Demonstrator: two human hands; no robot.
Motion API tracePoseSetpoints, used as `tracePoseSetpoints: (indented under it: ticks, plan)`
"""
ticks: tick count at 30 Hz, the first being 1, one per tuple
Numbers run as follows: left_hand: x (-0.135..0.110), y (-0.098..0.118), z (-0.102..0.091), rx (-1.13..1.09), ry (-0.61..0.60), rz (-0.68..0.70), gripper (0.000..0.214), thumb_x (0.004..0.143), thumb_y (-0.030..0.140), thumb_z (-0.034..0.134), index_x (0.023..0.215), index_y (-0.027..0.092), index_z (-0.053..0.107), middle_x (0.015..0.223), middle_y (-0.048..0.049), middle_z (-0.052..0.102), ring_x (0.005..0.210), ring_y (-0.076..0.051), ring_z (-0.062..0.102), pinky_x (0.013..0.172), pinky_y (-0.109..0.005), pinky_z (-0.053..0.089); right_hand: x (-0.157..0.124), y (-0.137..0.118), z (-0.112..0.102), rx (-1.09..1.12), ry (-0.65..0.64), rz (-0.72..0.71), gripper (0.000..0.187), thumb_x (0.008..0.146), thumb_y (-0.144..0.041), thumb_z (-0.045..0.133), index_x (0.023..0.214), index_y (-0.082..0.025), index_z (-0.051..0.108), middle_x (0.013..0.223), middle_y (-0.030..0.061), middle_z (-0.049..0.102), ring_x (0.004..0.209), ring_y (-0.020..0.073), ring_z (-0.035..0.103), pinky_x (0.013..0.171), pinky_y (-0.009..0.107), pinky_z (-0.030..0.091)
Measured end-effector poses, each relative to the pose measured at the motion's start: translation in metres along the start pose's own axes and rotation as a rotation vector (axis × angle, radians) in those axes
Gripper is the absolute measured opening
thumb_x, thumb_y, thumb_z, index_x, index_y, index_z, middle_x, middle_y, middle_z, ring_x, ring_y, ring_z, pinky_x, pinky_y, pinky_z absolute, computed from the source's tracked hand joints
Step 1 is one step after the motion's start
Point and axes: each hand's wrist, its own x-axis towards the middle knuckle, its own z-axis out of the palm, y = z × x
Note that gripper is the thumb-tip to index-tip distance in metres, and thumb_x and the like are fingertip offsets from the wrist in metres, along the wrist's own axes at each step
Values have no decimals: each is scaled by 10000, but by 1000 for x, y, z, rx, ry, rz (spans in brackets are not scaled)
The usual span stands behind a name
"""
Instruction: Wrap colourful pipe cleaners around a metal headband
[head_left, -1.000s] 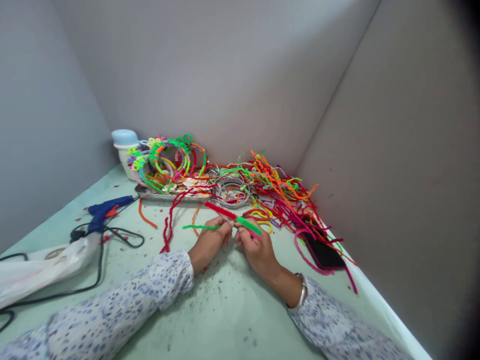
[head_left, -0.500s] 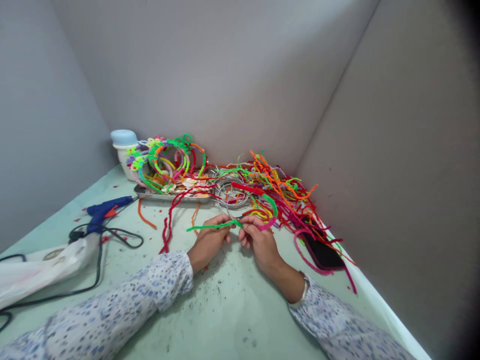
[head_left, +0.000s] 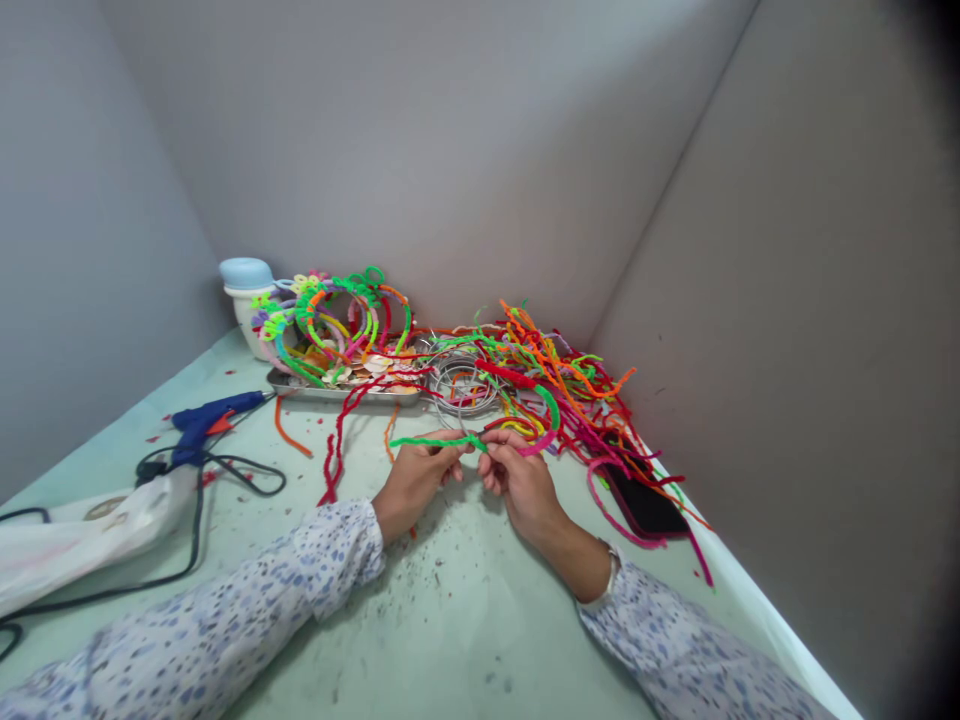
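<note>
My left hand (head_left: 418, 482) is closed, pinching a green pipe cleaner (head_left: 429, 442) whose free end sticks out to the left over the fingers. Facing it, my right hand (head_left: 526, 490) grips a curved band (head_left: 556, 412) wrapped in pink, green and red pipe cleaner, which arches up and back to the left. The fingertips nearly meet where green fuzz is wound around the band. A thin grey wire runs down to this spot from the wire coil (head_left: 461, 385) just behind. Fingers partly hide the join.
A tangled heap of pipe cleaners (head_left: 570, 370) lies back right, beside a dark phone (head_left: 651, 503). Finished-looking fuzzy hoops (head_left: 301, 315) stand on a metal tray (head_left: 360, 398) near a blue-lidded container (head_left: 247, 290). Left are a blue glue gun (head_left: 199, 425), its cord and a white plastic bag (head_left: 142, 525).
The green pipe cleaner's free end has shifted right and sticks out less. The curved band has moved slightly to the right; both hands keep nearly the same place.
</note>
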Motion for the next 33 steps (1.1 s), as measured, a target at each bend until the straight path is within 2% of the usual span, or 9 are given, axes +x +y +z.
tracePoseSetpoints:
  ticks: [4, 10, 18, 33]
  plan:
    - [1, -2, -2, 11, -15, 16, 336, 731, 391, 648, 915, 116, 707, 493, 24, 566, 450, -91, 425, 459, -206, 310, 0, 1, 0, 9, -10, 3, 162, 709, -272, 560, 843, -182, 572, 540, -41, 594, 409, 83, 479, 376, 177, 322]
    - [5, -9, -4, 20, -20, 24, 275, 733, 383, 638, 785, 123, 709, 498, 17, 565, 446, -92, 437, 456, -209, 313, 1, 1, -1, -21, -22, -13, 154, 721, -268, 547, 846, -181, 572, 541, -42, 594, 408, 83, 480, 376, 179, 320]
    - [8, -17, -6, 38, -18, 55, 276, 745, 410, 627, 703, 140, 668, 517, 15, 576, 445, -89, 436, 464, -212, 323, 0, 2, -2, -86, -31, -40, 142, 742, -276, 543, 852, -190, 568, 551, -47, 594, 423, 86, 488, 400, 186, 333]
    - [5, -12, -8, 37, -63, 77, 268, 774, 410, 611, 789, 150, 675, 526, 33, 550, 474, -88, 432, 483, -204, 312, -5, -3, 0, -169, -61, -89, 110, 795, -267, 524, 858, -191, 573, 572, -45, 593, 451, 86, 496, 433, 194, 347]
